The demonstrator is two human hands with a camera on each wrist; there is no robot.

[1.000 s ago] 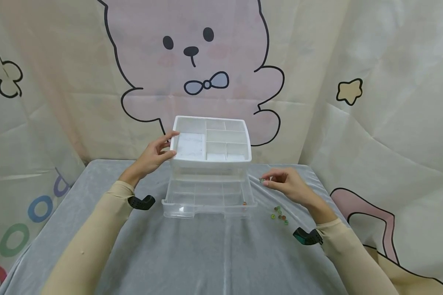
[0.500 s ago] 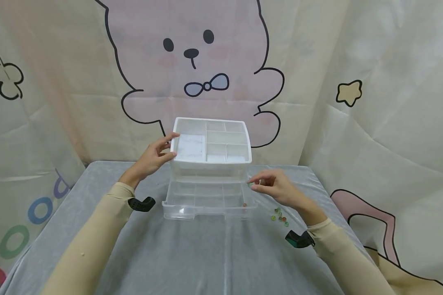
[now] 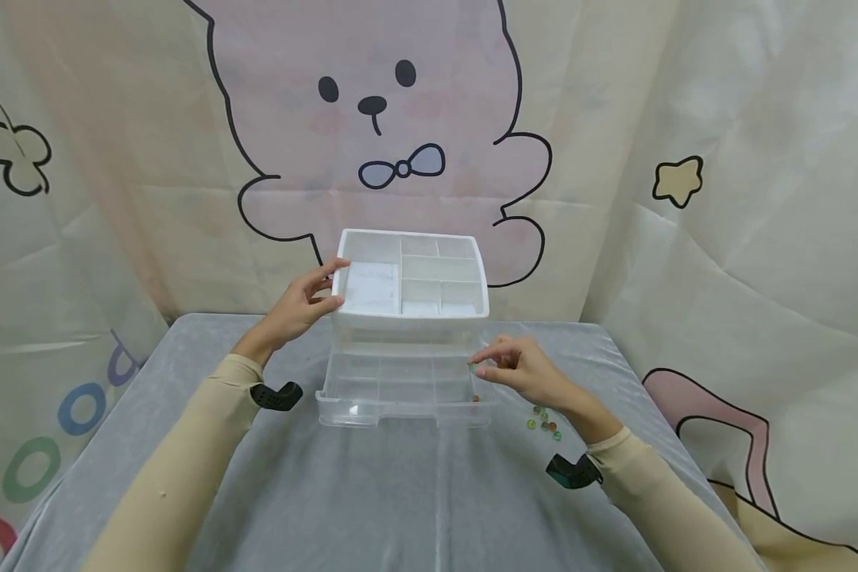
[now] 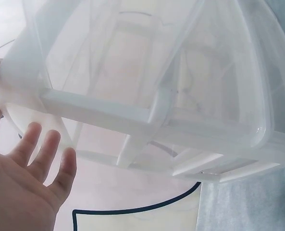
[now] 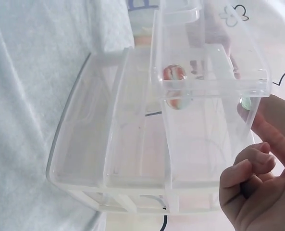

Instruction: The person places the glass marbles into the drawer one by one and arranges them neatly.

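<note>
A white and clear plastic drawer organizer [image 3: 410, 316] stands on the table with a divided tray on top. Its lower clear drawer [image 3: 404, 411] is pulled out toward the front. My left hand [image 3: 296, 308] holds the organizer's upper left edge between thumb and index finger; in the left wrist view the other fingers are spread beside it. Between thumb and index finger of my right hand [image 3: 522, 371] is a green marble [image 5: 246, 102], right at the drawer's right wall. An orange-streaked marble [image 5: 175, 73] lies inside the drawer's front right compartment.
Several green and reddish marbles [image 3: 544, 425] lie on the grey cloth table [image 3: 393, 500], to the right of the drawer. A curtain [image 3: 600, 119] with a bear print hangs close behind the organizer.
My right hand has moved left with the green marble, from beside the organizer to the drawer's right wall. My left hand keeps its hold on the organizer.
</note>
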